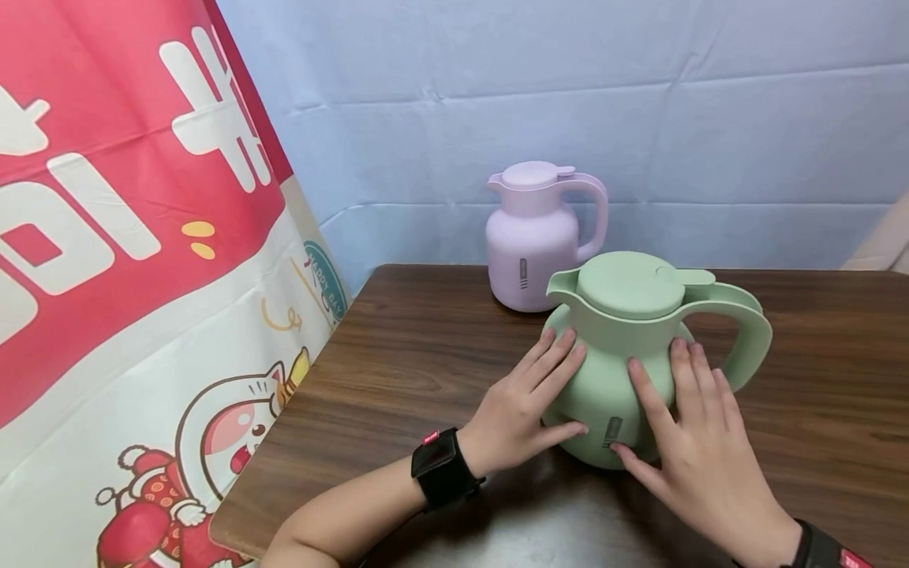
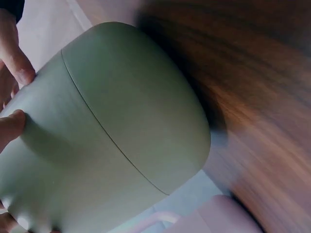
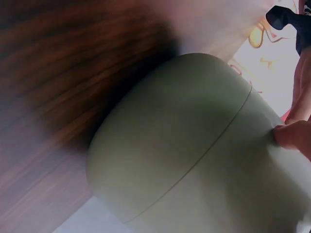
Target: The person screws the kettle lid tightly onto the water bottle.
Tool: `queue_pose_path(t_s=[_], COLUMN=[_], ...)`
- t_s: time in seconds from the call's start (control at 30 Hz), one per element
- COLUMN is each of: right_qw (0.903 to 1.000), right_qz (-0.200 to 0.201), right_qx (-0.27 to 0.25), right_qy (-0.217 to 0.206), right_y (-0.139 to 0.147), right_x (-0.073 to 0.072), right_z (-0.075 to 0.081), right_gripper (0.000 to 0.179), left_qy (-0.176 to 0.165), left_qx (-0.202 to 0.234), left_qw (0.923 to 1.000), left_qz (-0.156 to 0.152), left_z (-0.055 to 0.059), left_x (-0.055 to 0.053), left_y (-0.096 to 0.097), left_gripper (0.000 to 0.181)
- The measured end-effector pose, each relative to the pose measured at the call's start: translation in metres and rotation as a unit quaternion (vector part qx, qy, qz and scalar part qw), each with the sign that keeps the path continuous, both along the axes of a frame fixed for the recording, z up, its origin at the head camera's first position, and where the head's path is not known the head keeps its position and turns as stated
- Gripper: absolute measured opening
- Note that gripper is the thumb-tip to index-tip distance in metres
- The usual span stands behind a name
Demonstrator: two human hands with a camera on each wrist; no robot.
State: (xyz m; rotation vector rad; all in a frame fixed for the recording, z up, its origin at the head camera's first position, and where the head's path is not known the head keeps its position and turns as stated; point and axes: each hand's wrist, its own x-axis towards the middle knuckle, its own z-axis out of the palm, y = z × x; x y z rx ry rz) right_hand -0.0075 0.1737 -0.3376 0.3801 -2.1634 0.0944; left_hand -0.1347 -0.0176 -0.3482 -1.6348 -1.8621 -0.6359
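A light green jug with a round lid stands on the table, its spout to the left and its handle to the right. My left hand rests on the jug's left side, fingers extended and thumb low near the front. On the lower right side of the body, my right hand touches with its fingers spread, below the handle. Both wrist views show the lower body of the green jug close up, its seam line visible. The jug's far side is hidden.
Behind the green jug, a lilac jug stands near the back edge of the brown wooden table. A pale blue cloth hangs behind the table. To the left hangs a red and white printed banner.
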Motion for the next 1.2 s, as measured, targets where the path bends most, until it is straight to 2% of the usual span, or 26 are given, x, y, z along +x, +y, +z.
queue_pose_path(t_s=[0.13,0.3,0.43,0.53,0.7,0.77,0.93,1.1,1.2], right_qw=[0.9997,0.9978,0.9947,0.9929,0.9905,0.9894,0.9873,0.9822,0.9784], right_qz=[-0.024,-0.060,-0.081,-0.093,-0.103,-0.103,-0.107,-0.130,-0.146], right_qx=[-0.003,-0.027,-0.064,-0.072,-0.077,-0.085,-0.096,-0.103,-0.106], right_qy=[0.008,0.007,-0.004,-0.019,-0.050,-0.057,-0.068,-0.089,-0.101], right_y=[0.007,0.017,0.026,0.036,0.053,0.059,0.074,0.085,0.090], right_x=[-0.009,-0.022,-0.035,-0.044,-0.056,-0.060,-0.073,-0.086,-0.093], right_z=[-0.003,-0.008,-0.014,-0.016,-0.014,-0.013,-0.010,-0.009,-0.007], right_gripper=[0.079,0.088,0.095,0.097,0.094,0.093,0.094,0.124,0.122], left_qy=[-0.024,-0.041,-0.023,-0.005,0.015,0.013,-0.024,-0.025,-0.018], left_qx=[-0.011,-0.036,-0.065,-0.094,-0.120,-0.127,-0.147,-0.167,-0.186], left_qw=[0.9996,0.9985,0.9970,0.9934,0.9874,0.9855,0.9794,0.9723,0.9660], left_qz=[-0.009,0.002,0.033,0.066,0.102,0.111,0.136,0.161,0.178], left_z=[-0.001,-0.003,-0.004,-0.003,-0.003,-0.002,0.003,0.005,0.009], left_x=[-0.008,-0.017,-0.026,-0.033,-0.046,-0.050,-0.058,-0.067,-0.071], left_y=[0.016,0.038,0.059,0.073,0.095,0.104,0.123,0.139,0.147], left_gripper=[0.089,0.093,0.093,0.093,0.078,0.072,0.075,0.080,0.082])
